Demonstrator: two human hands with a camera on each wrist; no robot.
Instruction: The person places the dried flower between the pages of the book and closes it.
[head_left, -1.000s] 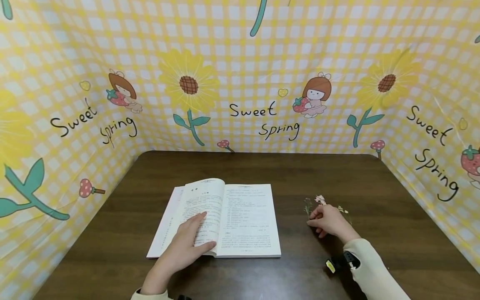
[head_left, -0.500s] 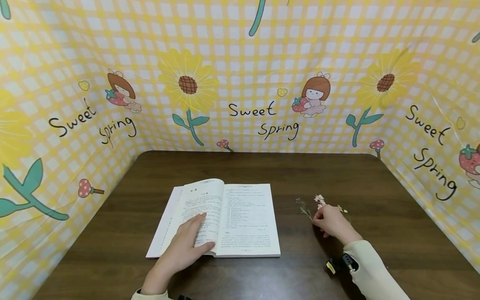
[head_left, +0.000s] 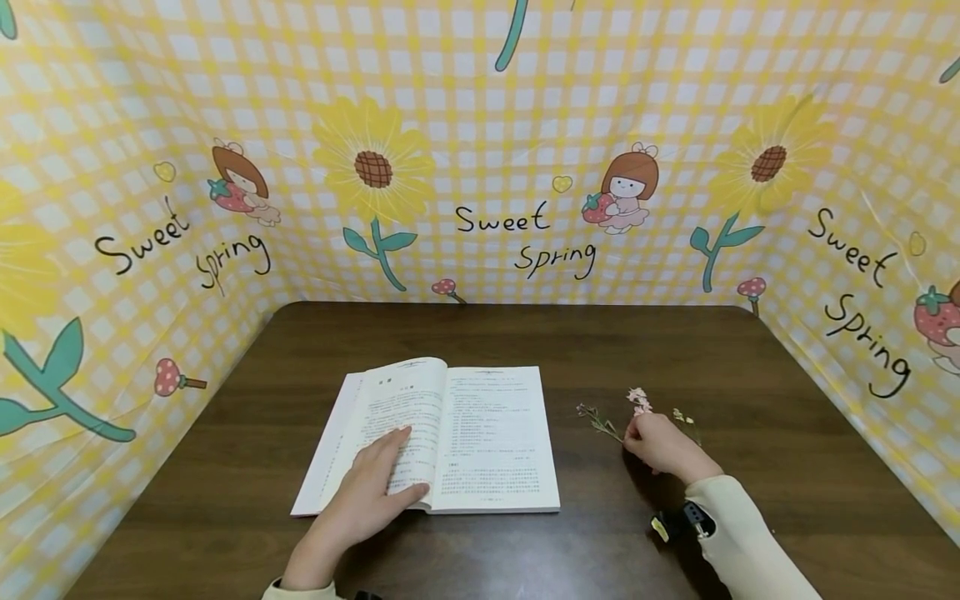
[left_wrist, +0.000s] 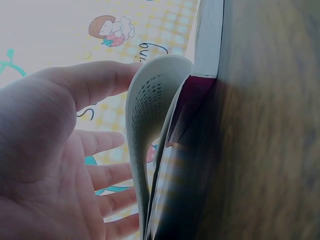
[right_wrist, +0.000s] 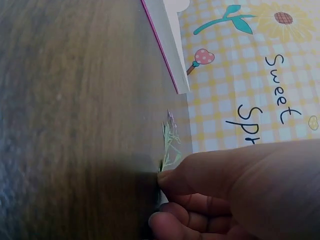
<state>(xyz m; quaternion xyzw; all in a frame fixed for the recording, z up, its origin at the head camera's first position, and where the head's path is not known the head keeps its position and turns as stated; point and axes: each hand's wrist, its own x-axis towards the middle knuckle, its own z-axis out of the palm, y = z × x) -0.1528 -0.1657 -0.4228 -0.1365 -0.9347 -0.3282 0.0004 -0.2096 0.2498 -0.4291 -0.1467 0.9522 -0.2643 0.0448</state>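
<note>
Yellow gingham backdrop (head_left: pixel 487 108), dark wood table (head_left: pixel 480 333). We see left hand (head_left: pixel 366 492) resting, fingers extended, on left half of open book (head_left: pixel 487 433). Right of book, purplish sprig (head_left: pixel 600 423) slants left and away from nearer right hand (head_left: pixel 663 446), pinching its near end; pink blossoms (head_left: pixel 638 400) just beyond, pale-yellow flowers (head_left: pixel 680 416) farther right.

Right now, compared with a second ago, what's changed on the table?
The flowering end of the purple-tipped sprig swung left, toward the open book; the right hand pinches its stem, though I can't tell when that pinch began. The left hand stayed on the book's left page, and the pink-flowered sprig and pale-yellow-flowered sprig stayed about where they were.
</note>
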